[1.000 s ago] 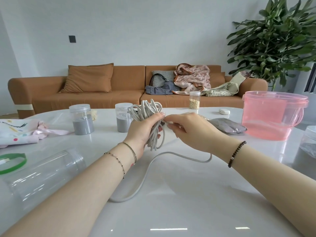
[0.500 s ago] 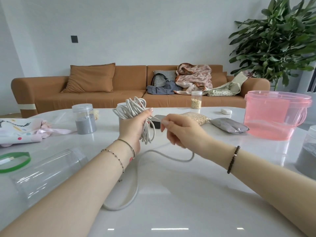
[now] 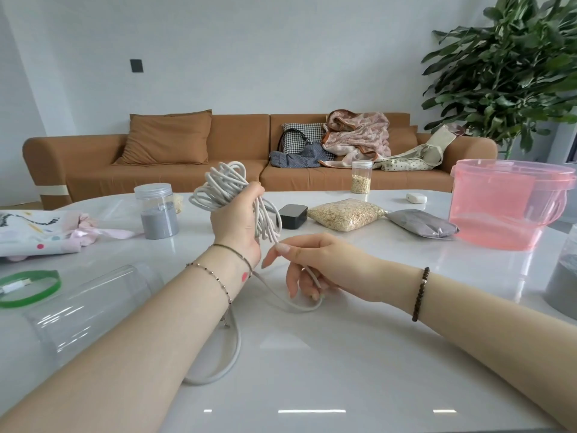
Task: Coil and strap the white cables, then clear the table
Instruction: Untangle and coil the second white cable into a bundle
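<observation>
In the centre of the frame, the left hand (image 3: 235,221) is raised above the white bench (image 3: 359,354), clenched around a bundle of white cable (image 3: 218,189) loops. Just below and to its right, the right hand (image 3: 315,264) curls loosely round the loose tail (image 3: 232,354), which trails across the bench toward lower centre. Coiling looks partway done. The next move likely calls for lifting this slack up and over the bundle.

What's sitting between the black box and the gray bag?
A clear bag of grain lies between the black box and the gray bag, in the head view.
</observation>
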`<state>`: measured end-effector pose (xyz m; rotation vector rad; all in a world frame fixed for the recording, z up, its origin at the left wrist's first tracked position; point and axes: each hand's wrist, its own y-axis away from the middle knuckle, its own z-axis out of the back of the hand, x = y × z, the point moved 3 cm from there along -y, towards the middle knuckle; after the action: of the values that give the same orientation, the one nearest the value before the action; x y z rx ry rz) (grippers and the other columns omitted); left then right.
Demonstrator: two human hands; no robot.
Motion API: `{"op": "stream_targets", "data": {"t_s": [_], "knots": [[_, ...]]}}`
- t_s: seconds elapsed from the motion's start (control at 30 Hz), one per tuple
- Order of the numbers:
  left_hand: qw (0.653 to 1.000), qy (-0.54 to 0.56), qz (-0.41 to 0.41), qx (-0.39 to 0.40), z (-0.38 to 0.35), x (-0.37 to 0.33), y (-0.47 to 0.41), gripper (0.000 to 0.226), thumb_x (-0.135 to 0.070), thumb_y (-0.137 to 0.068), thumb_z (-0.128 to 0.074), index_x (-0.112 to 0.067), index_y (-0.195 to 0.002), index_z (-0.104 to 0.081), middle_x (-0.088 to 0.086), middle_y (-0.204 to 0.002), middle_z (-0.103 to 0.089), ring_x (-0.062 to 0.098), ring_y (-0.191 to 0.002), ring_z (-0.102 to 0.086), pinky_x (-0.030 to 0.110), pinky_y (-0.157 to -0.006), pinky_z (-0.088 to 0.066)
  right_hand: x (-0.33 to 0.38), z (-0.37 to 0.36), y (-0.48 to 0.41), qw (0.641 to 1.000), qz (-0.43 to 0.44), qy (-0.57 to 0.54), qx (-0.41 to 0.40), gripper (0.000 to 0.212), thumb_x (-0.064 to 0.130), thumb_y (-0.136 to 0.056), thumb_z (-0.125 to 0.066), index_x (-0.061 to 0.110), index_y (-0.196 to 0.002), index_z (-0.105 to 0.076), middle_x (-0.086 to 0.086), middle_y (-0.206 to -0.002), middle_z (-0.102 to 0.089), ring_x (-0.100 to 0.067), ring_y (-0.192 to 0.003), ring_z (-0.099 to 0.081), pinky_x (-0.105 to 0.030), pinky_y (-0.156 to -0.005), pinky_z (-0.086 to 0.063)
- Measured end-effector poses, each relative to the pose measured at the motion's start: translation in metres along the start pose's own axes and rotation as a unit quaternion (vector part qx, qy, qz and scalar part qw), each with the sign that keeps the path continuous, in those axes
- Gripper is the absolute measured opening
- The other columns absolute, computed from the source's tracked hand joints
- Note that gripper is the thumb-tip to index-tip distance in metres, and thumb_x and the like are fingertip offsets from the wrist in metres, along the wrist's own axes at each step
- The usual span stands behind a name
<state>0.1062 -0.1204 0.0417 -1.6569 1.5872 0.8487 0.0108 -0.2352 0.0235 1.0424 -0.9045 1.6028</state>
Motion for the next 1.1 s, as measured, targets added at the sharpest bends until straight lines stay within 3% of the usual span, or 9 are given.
{"op": "stream_targets", "data": {"t_s": [0.13, 0.2, 0.3, 0.37, 0.47, 0.63, 0.9, 1.0, 1.1], "knots": [[0.987, 0.069, 0.051, 0.132, -0.008, -0.004, 0.008, 0.009, -0.010, -0.086, -0.065, -0.014, -0.077, -0.063, 0.001, -0.063, -0.053, 0.013, -0.055, -0.053, 0.024, -0.056, -0.046, -0.003, 0.001, 0.000, 1.000, -0.016, 0.014, 0.022, 0.038, 0.047, -0.098, -0.052, 0.016, -0.099, -0.074, -0.009, -0.069, -0.066, -0.015, -0.047, -0.047, -0.032, -0.050, -0.021], [0.974, 0.085, 0.060, 0.200, -0.013, -0.005, 0.014, 0.002, -0.011, -0.085, -0.064, -0.011, -0.083, -0.065, 0.003, -0.070, -0.057, 0.014, -0.064, -0.057, 0.027, -0.064, -0.048, -0.001, 0.002, 0.001, 0.999, -0.025, 0.025, 0.023, 0.039, 0.049, -0.095, -0.057, 0.015, -0.090, -0.076, -0.008, -0.065, -0.065, -0.017, -0.046, -0.045, -0.028, -0.047, -0.022], [0.947, 0.085, 0.105, 0.291, -0.019, -0.004, 0.025, 0.008, -0.012, -0.082, -0.063, -0.007, -0.079, -0.068, 0.006, -0.078, -0.063, 0.015, -0.076, -0.064, 0.030, -0.083, -0.051, 0.002, 0.011, 0.001, 0.996, -0.035, 0.070, -0.048, 0.037, 0.042, -0.085, -0.073, 0.013, -0.063, -0.069, -0.009, -0.056, -0.054, -0.016, -0.045, -0.040, -0.020, -0.043, -0.033], [0.937, 0.043, 0.116, 0.326, -0.022, -0.003, 0.031, 0.008, -0.013, -0.076, -0.063, -0.009, -0.072, -0.069, 0.007, -0.077, -0.064, 0.017, -0.075, -0.062, 0.030, -0.082, -0.050, 0.003, 0.022, 0.000, 0.985, -0.033, 0.130, -0.109, 0.044, 0.039, -0.077, -0.082, 0.018, -0.048, -0.058, -0.003, -0.048, -0.048, -0.013, -0.042, -0.037, -0.019, -0.044, -0.032], [0.940, 0.002, 0.110, 0.322, -0.023, -0.001, 0.034, 0.012, -0.011, -0.082, -0.059, -0.009, -0.073, -0.067, 0.007, -0.073, -0.062, 0.017, -0.071, -0.058, 0.028, -0.072, -0.048, 0.006, 0.032, 0.001, 0.962, -0.021, 0.217, -0.162, 0.064, 0.050, -0.068, -0.086, 0.015, -0.043, -0.039, 0.005, -0.045, -0.031, -0.014, -0.046, -0.025, -0.026, -0.050, -0.024], [0.947, 0.028, 0.119, 0.296, -0.021, -0.006, 0.026, 0.016, -0.011, -0.089, -0.052, -0.008, -0.078, -0.063, 0.004, -0.070, -0.056, 0.012, -0.062, -0.057, 0.027, -0.068, -0.047, 0.011, 0.032, 0.005, 0.865, -0.019, 0.410, -0.287, 0.084, 0.090, -0.053, -0.063, 0.015, -0.051, -0.026, 0.004, -0.047, -0.026, -0.017, -0.049, -0.027, -0.031, -0.051, -0.030], [0.945, 0.001, 0.168, 0.279, -0.014, 0.002, 0.025, 0.030, -0.012, -0.088, -0.053, -0.010, -0.062, -0.068, 0.002, -0.066, -0.056, 0.012, -0.062, -0.053, 0.026, -0.068, -0.043, 0.006, 0.033, 0.000, 0.873, 0.056, 0.438, -0.207, 0.078, 0.085, -0.061, -0.062, 0.008, -0.059, -0.046, 0.004, -0.047, -0.037, -0.015, -0.052, -0.034, -0.030, -0.051, -0.029], [0.941, 0.028, 0.199, 0.273, -0.010, 0.001, 0.021, 0.024, -0.015, -0.088, -0.053, -0.010, -0.068, -0.066, 0.000, -0.068, -0.058, 0.011, -0.064, -0.055, 0.023, -0.063, -0.048, 0.010, 0.037, 0.002, 0.867, 0.114, 0.448, -0.185, 0.068, 0.082, -0.061, -0.055, 0.016, -0.052, -0.042, 0.011, -0.049, -0.046, -0.014, -0.055, -0.039, -0.031, -0.050, -0.026], [0.941, 0.021, 0.195, 0.276, -0.010, 0.001, 0.022, 0.016, -0.014, -0.088, -0.053, -0.010, -0.075, -0.061, 0.001, -0.070, -0.057, 0.011, -0.064, -0.054, 0.024, -0.063, -0.047, 0.011, 0.041, 0.002, 0.858, 0.157, 0.464, -0.153, 0.063, 0.077, -0.068, -0.056, 0.017, -0.056, -0.043, 0.002, -0.052, -0.042, -0.020, -0.056, -0.033, -0.036, -0.051, -0.029]]}}
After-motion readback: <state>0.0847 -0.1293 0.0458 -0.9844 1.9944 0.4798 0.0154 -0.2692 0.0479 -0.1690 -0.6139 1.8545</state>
